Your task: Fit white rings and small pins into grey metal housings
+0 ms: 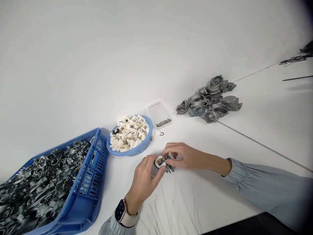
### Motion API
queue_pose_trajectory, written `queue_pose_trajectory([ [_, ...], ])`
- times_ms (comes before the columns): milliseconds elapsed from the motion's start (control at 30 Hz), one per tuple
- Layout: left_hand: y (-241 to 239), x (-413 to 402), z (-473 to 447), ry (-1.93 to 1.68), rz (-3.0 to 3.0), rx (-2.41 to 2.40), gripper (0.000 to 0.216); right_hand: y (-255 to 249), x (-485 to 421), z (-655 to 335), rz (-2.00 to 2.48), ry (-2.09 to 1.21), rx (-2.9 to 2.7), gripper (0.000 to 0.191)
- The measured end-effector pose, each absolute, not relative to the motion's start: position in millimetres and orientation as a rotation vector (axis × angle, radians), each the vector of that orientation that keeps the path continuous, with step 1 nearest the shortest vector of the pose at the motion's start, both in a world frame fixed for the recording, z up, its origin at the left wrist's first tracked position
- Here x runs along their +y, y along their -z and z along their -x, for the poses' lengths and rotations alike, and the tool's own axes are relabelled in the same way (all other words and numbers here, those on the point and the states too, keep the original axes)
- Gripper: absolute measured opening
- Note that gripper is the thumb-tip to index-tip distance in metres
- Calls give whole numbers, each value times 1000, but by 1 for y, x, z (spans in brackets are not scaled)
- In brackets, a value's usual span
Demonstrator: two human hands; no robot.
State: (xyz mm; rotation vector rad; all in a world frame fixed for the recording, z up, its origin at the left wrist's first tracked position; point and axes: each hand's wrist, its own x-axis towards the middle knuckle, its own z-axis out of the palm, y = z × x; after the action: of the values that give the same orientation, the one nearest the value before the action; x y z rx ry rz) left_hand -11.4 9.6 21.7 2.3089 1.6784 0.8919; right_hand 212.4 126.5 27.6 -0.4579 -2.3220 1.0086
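Note:
On the white table, a grey metal carburetor body (pixel 170 168) lies between my hands with a white ring-shaped float (pixel 159 162) on its upper side. My left hand (pixel 145 174) grips the body from the left, thumb along the float's near edge and fingers at its far side. From the right, my right hand (pixel 179 155) reaches over the body. Its thumb and index finger pinch together by small metal bits at the float's right edge. Whatever sits between those fingertips is too small and hidden to make out.
A blue crate (pixel 84 199) of dark metal carburetor parts stands left. Beside it, a round blue basket (pixel 140 149) holds white floats. Behind are a white tray (pixel 156 112) with thin metal pins and a pile of grey metal bowls (pixel 211 98). A thin rod (pixel 259 144) extends right.

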Motion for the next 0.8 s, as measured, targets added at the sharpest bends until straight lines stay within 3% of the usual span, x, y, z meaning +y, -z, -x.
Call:
queue_pose_trajectory([
  [800, -22, 9, 10, -883, -2286, 1679, 28, -29, 125, -213, 477, -968, -2349, 20],
])
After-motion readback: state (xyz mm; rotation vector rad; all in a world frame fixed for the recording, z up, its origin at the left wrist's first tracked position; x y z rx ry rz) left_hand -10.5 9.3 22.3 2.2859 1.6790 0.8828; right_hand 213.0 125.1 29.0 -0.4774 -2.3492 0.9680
